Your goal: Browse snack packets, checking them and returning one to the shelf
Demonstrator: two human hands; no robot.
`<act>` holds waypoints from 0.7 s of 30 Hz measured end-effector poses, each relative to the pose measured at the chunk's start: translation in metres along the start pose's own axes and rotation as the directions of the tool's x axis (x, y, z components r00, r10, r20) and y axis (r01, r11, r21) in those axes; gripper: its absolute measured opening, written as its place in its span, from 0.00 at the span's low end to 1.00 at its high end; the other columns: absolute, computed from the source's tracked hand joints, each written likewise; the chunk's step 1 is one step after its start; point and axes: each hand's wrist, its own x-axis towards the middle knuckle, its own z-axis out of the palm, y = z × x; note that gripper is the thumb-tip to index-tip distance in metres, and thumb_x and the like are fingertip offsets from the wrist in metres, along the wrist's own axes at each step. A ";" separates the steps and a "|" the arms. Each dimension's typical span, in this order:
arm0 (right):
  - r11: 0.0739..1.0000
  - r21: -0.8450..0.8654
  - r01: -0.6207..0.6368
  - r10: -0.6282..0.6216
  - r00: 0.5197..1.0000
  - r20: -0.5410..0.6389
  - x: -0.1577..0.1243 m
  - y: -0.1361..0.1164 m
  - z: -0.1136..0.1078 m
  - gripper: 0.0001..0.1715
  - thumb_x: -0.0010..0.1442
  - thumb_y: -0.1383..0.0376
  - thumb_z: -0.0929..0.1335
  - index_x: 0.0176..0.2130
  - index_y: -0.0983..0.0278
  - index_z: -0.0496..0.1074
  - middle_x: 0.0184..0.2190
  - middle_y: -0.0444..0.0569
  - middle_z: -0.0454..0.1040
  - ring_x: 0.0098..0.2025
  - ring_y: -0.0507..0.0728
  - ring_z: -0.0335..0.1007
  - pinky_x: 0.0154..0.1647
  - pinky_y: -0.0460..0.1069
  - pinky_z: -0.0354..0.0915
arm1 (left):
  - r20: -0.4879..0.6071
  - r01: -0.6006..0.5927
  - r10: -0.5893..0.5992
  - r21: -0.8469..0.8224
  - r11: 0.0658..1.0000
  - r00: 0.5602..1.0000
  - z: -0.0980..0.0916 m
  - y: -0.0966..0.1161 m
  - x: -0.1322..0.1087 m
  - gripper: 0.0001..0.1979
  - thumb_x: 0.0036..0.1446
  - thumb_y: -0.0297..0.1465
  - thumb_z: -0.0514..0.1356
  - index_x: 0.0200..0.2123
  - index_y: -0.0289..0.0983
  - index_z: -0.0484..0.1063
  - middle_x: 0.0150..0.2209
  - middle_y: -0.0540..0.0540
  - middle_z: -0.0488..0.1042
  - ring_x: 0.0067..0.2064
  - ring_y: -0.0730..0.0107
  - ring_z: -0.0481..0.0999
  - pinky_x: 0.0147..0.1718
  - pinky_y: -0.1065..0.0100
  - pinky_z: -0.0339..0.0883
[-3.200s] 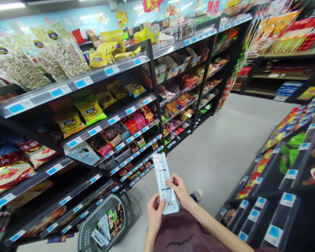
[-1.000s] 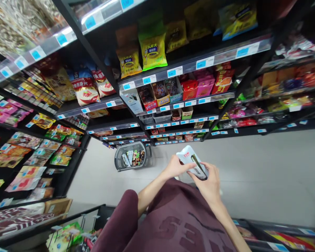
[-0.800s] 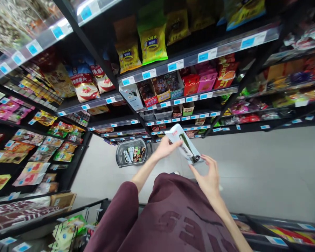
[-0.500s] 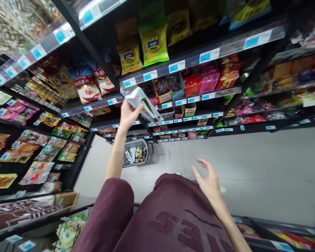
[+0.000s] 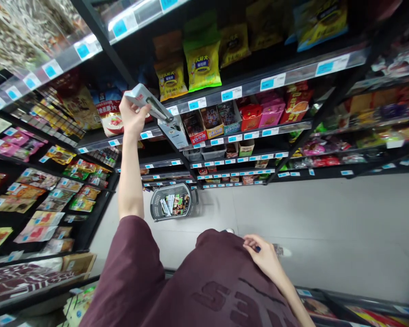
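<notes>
My left hand grips the end of a long white box with a dark green picture on its face. It holds the box tilted in front of the shelves. Just below the far end of that box, a similar white box sits at the shelf edge, beside small cartons of packets. Low in front of my maroon shirt, my right hand has its fingers curled in. Nothing plainly held shows in it, though a small dark spot appears between the fingers.
A grey shopping basket with several packets inside stands on the floor by the shelf foot. Yellow snack bags hang over the shelf above. Bagged foods fill the racks at left and right. A shelf edge lies behind me.
My left hand has moved left and up with the white box, uncovering the similar box at the shelf edge. My right hand has dropped lower, its spread fingers now curled.
</notes>
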 end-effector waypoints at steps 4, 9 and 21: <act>1.000 0.015 -0.007 0.006 0.997 0.081 0.000 0.002 0.004 0.11 0.55 0.66 0.64 0.39 0.63 0.72 0.31 0.48 0.74 0.30 0.54 0.70 0.34 0.48 0.66 | -0.039 0.029 -0.031 -0.033 0.999 0.999 0.004 -0.001 0.010 0.28 0.50 0.53 0.61 0.41 0.36 0.61 0.38 0.49 0.72 0.45 0.73 0.73 0.46 0.58 0.70; 1.000 0.013 -0.005 0.004 0.993 0.116 0.000 0.003 0.006 0.12 0.54 0.67 0.64 0.39 0.63 0.72 0.31 0.47 0.74 0.31 0.54 0.70 0.35 0.48 0.66 | -0.058 0.069 -0.074 -0.087 0.994 0.996 0.009 -0.004 0.017 0.25 0.46 0.47 0.67 0.39 0.39 0.63 0.37 0.47 0.73 0.44 0.62 0.76 0.42 0.57 0.73; 1.000 0.021 -0.020 0.018 0.995 0.097 0.008 -0.003 0.000 0.12 0.53 0.66 0.65 0.39 0.63 0.73 0.31 0.48 0.75 0.32 0.55 0.71 0.37 0.50 0.67 | -0.053 0.062 -0.067 -0.107 0.992 0.996 0.000 -0.006 0.025 0.22 0.47 0.40 0.67 0.42 0.40 0.64 0.39 0.45 0.73 0.46 0.56 0.76 0.45 0.53 0.73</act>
